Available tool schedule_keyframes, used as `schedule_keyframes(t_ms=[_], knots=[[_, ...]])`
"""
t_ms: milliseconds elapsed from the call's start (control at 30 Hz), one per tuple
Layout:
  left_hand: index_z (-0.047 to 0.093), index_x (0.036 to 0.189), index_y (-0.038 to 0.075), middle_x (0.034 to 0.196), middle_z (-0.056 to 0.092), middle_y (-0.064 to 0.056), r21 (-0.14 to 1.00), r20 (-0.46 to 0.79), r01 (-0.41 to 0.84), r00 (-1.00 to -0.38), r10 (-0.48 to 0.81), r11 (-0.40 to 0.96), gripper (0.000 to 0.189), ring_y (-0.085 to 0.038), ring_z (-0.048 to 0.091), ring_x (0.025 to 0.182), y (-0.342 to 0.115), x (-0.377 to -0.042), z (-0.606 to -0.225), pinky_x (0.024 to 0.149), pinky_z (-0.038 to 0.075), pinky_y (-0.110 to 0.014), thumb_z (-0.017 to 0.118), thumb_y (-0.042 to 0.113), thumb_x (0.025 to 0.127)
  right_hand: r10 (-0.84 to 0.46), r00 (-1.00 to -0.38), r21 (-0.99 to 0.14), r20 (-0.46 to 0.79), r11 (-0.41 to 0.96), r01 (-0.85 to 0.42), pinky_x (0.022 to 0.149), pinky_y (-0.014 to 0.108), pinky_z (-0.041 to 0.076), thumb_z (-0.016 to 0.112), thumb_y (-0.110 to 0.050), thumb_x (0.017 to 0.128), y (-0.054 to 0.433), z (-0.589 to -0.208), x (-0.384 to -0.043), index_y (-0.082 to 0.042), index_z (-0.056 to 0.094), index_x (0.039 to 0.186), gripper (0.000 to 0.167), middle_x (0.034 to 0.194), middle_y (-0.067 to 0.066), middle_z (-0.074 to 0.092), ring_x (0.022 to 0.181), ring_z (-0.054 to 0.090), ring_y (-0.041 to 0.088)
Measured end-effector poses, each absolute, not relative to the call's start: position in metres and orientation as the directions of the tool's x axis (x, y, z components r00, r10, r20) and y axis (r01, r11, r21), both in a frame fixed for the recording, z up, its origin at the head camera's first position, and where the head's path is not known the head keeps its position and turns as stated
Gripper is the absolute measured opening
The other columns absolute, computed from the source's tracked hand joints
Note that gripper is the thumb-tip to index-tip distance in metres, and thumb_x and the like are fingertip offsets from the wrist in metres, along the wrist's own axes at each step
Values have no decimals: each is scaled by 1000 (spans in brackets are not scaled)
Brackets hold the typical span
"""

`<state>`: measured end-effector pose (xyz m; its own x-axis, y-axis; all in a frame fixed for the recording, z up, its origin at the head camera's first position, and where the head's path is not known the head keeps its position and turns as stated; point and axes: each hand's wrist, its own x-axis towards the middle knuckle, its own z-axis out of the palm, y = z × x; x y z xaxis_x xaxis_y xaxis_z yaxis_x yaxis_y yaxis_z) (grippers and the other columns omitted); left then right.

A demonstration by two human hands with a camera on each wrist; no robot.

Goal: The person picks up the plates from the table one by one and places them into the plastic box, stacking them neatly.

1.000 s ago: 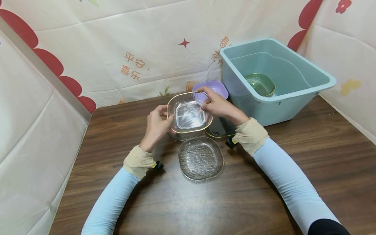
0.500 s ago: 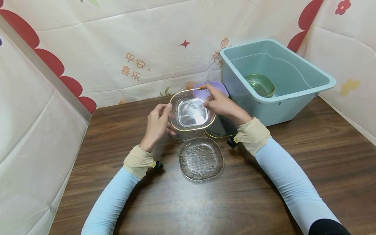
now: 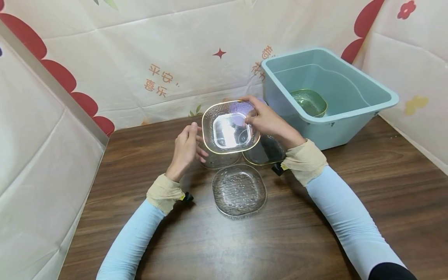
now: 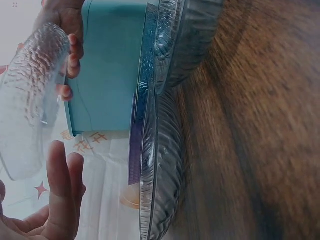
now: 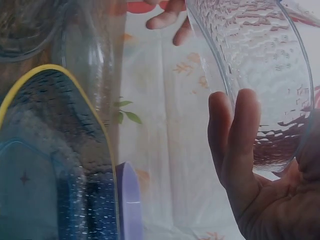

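Note:
A clear, square-shaped bowl with a gold rim [image 3: 218, 111] is held up above the table, its inside tilted toward the head camera. My right hand [image 3: 269, 122] grips its right side, thumb inside and fingers behind the textured wall [image 5: 270, 60]. Close to the bowl's left edge, my left hand [image 3: 185, 149] has its fingers extended and spread; the left wrist view shows a gap between these fingers [image 4: 60, 175] and the bowl. Below are a clear ribbed bowl [image 3: 239, 190], another clear bowl [image 3: 224, 160] partly hidden, and a dark gold-rimmed bowl [image 3: 266, 153].
A blue-green tub [image 3: 350, 114] stands at the back right with a green gold-rimmed bowl [image 3: 309, 103] inside. Beside it, a purple bowl [image 5: 131, 205] is mostly behind the raised bowl. A printed cloth [image 3: 196, 46] hangs behind the wooden table [image 3: 140, 151].
The clear bowl has risen slightly and shifted right with my right hand. My left hand has let go of its left edge, its fingers now straighter.

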<state>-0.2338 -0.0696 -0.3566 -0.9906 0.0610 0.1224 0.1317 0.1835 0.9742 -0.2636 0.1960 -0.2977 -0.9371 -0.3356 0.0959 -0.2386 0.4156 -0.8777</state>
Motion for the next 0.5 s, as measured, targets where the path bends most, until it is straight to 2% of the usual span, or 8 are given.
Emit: schedule_keyframes(t_ms=[233, 367, 500], knots=[[58, 128, 4, 103, 67, -30, 975, 104, 118, -991, 79, 188, 60, -21, 68, 48, -70, -234, -358, 44, 60, -50, 38, 57, 108, -325, -939, -897, 115, 371, -239, 41, 53, 57, 49, 11, 98, 200, -281, -253, -16, 38, 155, 64, 84, 20, 66, 43, 56, 17], [57, 128, 4, 107, 68, -36, 975, 91, 108, -991, 93, 196, 62, -20, 68, 48, -70, -234, -357, 46, 61, -53, 41, 60, 107, -317, -938, -896, 142, 362, -258, 41, 53, 56, 50, 10, 99, 203, -272, -247, -17, 39, 154, 63, 88, 23, 67, 45, 57, 20], [58, 126, 4, 107, 70, -35, 973, 78, 98, -992, 104, 210, 63, -20, 68, 48, -71, -234, -358, 49, 61, -56, 42, 61, 106, -310, -937, -888, 164, 367, -276, 39, 48, 56, 50, 10, 99, 208, -265, -243, -15, 39, 154, 62, 84, 16, 68, 45, 58, 20]])
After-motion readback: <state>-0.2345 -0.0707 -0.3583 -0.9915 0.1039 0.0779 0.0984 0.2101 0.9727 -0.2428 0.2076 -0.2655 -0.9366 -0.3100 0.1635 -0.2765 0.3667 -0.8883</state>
